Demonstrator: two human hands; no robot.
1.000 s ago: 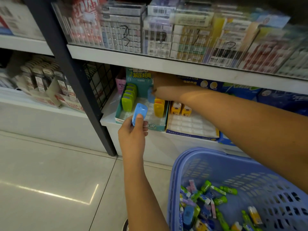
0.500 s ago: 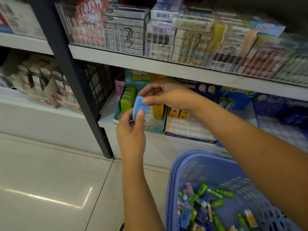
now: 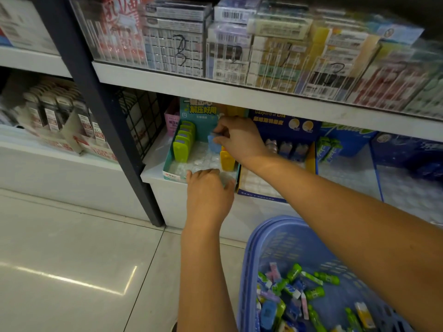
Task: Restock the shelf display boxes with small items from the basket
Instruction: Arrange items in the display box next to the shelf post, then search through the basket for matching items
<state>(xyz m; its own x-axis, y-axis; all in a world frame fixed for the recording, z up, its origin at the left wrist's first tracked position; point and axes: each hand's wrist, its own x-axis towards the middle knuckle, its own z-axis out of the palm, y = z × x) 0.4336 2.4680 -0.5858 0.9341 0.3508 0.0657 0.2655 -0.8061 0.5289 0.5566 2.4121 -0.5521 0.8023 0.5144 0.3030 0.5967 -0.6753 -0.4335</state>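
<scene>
A teal display box [image 3: 167, 166] stands on the low shelf, with a row of green items [image 3: 183, 142] at its left and a yellow item [image 3: 227, 160] at its right. My right hand [image 3: 239, 140] reaches into the box and pinches a small blue item [image 3: 212, 143] over the middle column. My left hand [image 3: 208, 192] rests at the box's front edge with its fingers loosely curled and nothing in it. The blue plastic basket [image 3: 254, 259] sits on the floor at lower right, holding several small green, blue, pink and yellow items [image 3: 294, 291].
A dark blue display box [image 3: 261, 195] with a few small items stands right of the teal one, and more blue boxes [image 3: 347, 140] lie further right. A black shelf post [image 3: 115, 130] rises on the left. The shelf above [image 3: 239, 94] overhangs low.
The blue item passed from my left hand to my right hand, which carried it back into the teal box. My left hand dropped to the box's front edge.
</scene>
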